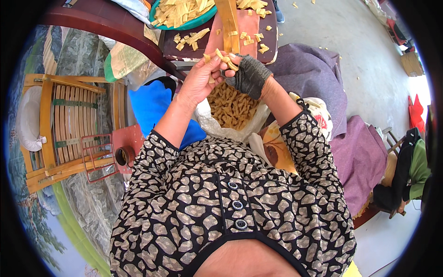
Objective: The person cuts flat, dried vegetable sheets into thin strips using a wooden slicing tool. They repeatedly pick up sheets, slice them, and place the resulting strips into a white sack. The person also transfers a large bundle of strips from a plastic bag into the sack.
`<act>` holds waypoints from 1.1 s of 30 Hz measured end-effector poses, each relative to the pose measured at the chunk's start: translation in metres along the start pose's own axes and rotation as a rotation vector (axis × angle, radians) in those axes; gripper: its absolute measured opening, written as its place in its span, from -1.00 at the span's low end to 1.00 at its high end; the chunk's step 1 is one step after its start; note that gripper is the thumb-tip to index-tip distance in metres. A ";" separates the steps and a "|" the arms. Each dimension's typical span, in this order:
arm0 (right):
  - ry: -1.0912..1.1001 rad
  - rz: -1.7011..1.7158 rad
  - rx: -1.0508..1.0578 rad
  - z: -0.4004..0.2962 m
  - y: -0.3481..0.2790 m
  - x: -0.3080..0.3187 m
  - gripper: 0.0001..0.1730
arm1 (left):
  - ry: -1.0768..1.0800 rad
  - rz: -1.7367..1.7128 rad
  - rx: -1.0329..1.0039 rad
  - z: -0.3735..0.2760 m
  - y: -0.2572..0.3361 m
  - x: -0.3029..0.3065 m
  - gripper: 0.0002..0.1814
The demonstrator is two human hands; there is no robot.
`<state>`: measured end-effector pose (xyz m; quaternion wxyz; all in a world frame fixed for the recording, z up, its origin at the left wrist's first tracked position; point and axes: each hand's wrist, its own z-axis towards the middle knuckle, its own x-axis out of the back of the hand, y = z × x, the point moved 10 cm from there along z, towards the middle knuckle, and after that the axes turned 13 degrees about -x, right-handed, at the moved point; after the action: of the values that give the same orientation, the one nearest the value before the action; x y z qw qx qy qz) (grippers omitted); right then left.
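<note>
My bare left hand and my right hand, in a grey fingerless knit glove, meet above a white plastic sack. Between their fingertips is a pale yellow strip, apparently tofu skin, bent into a knot. A second strip pokes out from the fingers of my left hand. Below, many small knotted pieces fill the sack's mouth, partly hidden by my hands. Just beyond my fingertips, loose cut strips lie on a dark red wooden seat.
A green basin heaped with strips stands on the seat, beside a pink cloth and a wooden bar. Blue fabric lies left of the sack; purple-grey cloth is at right. A folding wooden chair stands far left.
</note>
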<state>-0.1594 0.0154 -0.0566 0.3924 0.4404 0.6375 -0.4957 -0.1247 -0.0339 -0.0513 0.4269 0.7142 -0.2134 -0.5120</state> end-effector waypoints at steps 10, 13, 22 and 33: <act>0.261 -0.267 0.012 0.008 0.013 0.013 -0.72 | 0.063 0.335 -0.267 -0.002 0.021 -0.001 -0.65; 0.368 -0.528 0.012 0.011 0.009 0.020 -0.65 | 0.084 0.252 -0.219 0.000 0.014 0.006 -0.62; 0.549 -2.284 0.811 -0.025 0.005 -0.064 -0.77 | 0.150 0.056 -0.165 0.016 0.021 0.011 -0.69; 0.767 -1.507 0.393 -0.048 -0.053 -0.026 -0.71 | 0.071 0.342 0.047 0.005 -0.035 0.054 -0.63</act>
<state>-0.2047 0.0510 -0.0077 -0.3659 0.0972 0.7503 -0.5420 -0.1132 -0.0569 -0.1102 0.4981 0.6950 -0.3287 -0.4010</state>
